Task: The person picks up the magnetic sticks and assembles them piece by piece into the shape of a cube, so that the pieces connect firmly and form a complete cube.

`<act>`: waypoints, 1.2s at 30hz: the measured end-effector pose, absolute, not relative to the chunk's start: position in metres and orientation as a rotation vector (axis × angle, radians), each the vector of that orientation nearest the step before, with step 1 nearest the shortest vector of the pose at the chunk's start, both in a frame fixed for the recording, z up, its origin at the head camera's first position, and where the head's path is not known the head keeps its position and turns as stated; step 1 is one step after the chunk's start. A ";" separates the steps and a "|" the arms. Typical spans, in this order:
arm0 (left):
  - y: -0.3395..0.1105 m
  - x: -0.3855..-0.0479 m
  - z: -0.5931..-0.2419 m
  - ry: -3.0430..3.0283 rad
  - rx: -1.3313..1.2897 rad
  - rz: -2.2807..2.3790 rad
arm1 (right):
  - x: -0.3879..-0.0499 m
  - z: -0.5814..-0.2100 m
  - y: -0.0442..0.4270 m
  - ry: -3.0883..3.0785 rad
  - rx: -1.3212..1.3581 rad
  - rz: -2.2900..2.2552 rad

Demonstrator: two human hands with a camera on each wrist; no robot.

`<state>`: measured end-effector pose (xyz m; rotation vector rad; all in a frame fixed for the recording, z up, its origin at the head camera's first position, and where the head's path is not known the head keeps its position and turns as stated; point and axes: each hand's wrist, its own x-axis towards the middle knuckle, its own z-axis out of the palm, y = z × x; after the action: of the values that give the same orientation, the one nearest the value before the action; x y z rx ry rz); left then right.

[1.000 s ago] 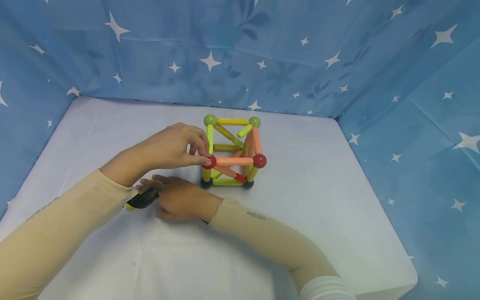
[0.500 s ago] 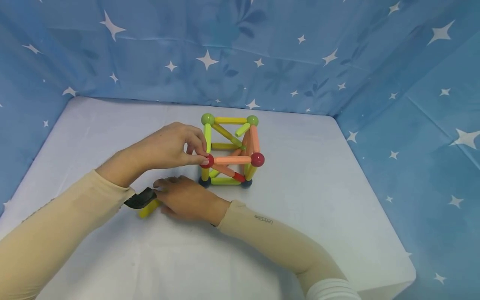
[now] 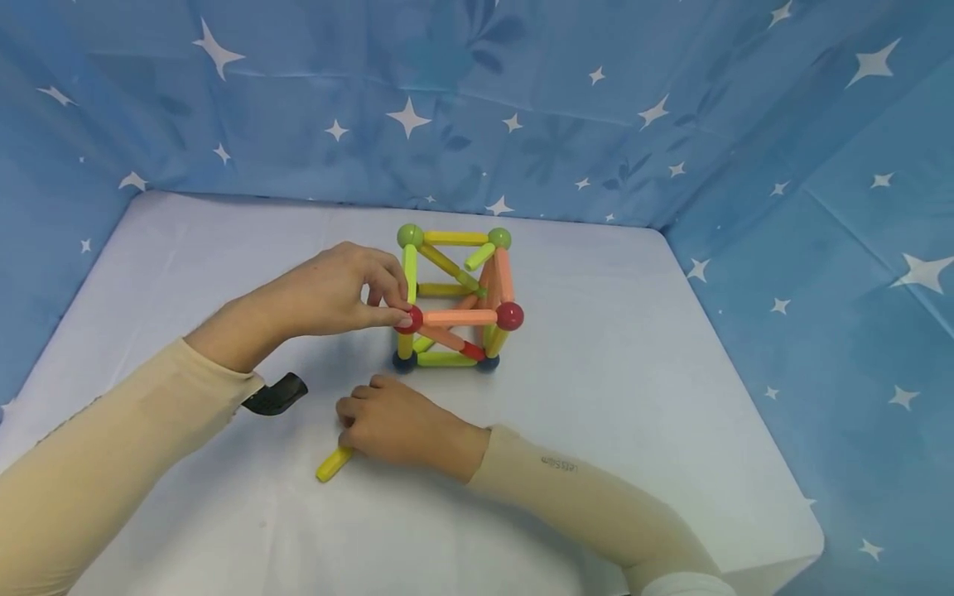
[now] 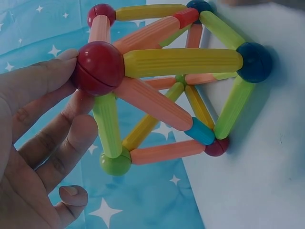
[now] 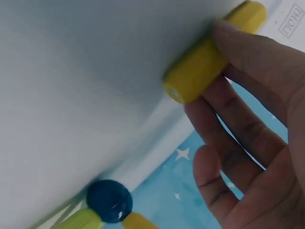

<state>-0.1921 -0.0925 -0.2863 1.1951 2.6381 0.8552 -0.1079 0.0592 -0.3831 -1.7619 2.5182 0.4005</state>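
Note:
A cube-like frame of coloured magnetic sticks and balls stands on the table, with green balls at its top back corners and dark blue balls at the bottom front. My left hand pinches the red ball at the frame's top front left corner, its other fingers loosely bent behind. Nearer to me, my right hand grips a yellow stick between thumb and fingers. One end of that stick pokes out toward the front left in the head view.
A white-covered table carries everything, with a blue star-patterned curtain behind and at the sides. A black curved piece sticks out by the left wrist. One light green stick leans inward from the back right green ball.
My right hand has drawn back from beside the left wrist toward the right and front, bringing the yellow stick along. My left hand keeps its hold on the red ball.

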 end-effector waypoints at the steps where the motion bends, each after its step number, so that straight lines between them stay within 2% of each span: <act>1: -0.093 -0.192 -0.287 2.638 1.194 0.857 | -0.105 -0.382 0.063 2.511 -1.748 0.402; 14: -0.093 -0.191 -0.287 2.650 1.161 0.876 | -0.081 -0.383 0.138 2.555 -1.587 0.048; 26: -0.092 -0.189 -0.287 2.663 1.131 0.863 | -0.076 -0.385 0.163 2.551 -1.663 -0.032; 30: -0.092 -0.189 -0.287 2.657 1.107 0.860 | -0.079 -0.366 0.168 2.481 -1.707 -0.145; 36: -0.092 -0.189 -0.287 2.656 1.097 0.867 | -0.097 -0.307 0.174 2.518 -1.874 -0.522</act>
<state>-0.1887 -0.0915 -0.2870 1.0970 2.6562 0.8666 -0.0971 0.1744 -0.3070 -1.8740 2.5182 -0.5222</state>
